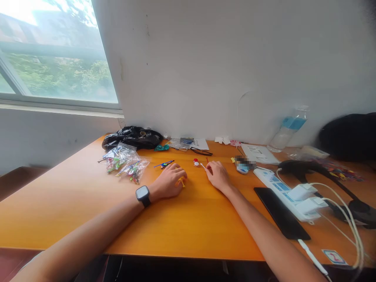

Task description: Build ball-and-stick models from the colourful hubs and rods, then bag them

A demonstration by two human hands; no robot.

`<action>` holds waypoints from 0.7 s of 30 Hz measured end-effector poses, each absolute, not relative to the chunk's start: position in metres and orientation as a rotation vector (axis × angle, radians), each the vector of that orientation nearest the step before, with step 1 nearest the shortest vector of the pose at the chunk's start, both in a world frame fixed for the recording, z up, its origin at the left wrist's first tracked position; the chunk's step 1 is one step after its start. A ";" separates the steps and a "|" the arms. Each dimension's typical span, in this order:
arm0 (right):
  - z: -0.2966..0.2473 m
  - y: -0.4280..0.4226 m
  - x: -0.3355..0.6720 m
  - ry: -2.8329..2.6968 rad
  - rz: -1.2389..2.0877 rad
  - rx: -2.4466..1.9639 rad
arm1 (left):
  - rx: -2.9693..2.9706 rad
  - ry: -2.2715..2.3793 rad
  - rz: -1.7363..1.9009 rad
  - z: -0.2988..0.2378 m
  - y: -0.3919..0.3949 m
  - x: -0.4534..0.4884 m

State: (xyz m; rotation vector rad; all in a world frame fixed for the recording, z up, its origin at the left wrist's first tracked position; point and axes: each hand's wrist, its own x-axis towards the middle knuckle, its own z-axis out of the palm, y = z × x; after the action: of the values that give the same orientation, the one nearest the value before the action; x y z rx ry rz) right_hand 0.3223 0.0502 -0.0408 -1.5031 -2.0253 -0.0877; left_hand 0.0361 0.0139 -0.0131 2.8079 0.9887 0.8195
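My left hand (170, 181), a watch (142, 194) on its wrist, is curled low over the table around a small yellow plastic piece (183, 182), partly hidden by the fingers. Between thumb and fingertips, my right hand (217, 175) pinches a thin white plastic stick (202, 166) that points to the left. Between the hands, slightly farther back, lie a small red piece (196, 160) and a white round piece (196, 163). A red stick (207, 159) is just behind my right fingers. Blue and black sticks (164, 164) lie beyond my left hand.
Clear bags of colourful small parts (129, 166) lie on the left. A black plastic bag (132, 138) is by the wall. At right are a phone (280, 211), a power strip (276, 184) with plugged chargers and cables, a clear bottle (286, 133) and papers (260, 154).
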 end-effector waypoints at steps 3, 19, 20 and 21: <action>-0.040 0.051 0.321 -1.847 0.017 -1.482 | 2.782 1.137 0.892 -0.013 0.019 0.031; -0.049 0.063 0.299 -1.668 0.291 -1.171 | 2.688 1.303 1.024 -0.022 0.026 0.034; -0.048 0.066 0.297 -1.685 0.285 -1.170 | 2.675 1.314 1.045 -0.023 0.027 0.033; -0.048 0.069 0.296 -1.710 0.284 -1.167 | 2.672 1.307 1.052 -0.024 0.027 0.033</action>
State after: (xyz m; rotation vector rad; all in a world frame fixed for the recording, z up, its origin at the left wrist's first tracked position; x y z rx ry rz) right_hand 0.2958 0.0692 -0.0480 -1.1666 -1.7096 0.2841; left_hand 0.0325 0.0269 -0.0238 2.6725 1.3075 1.0519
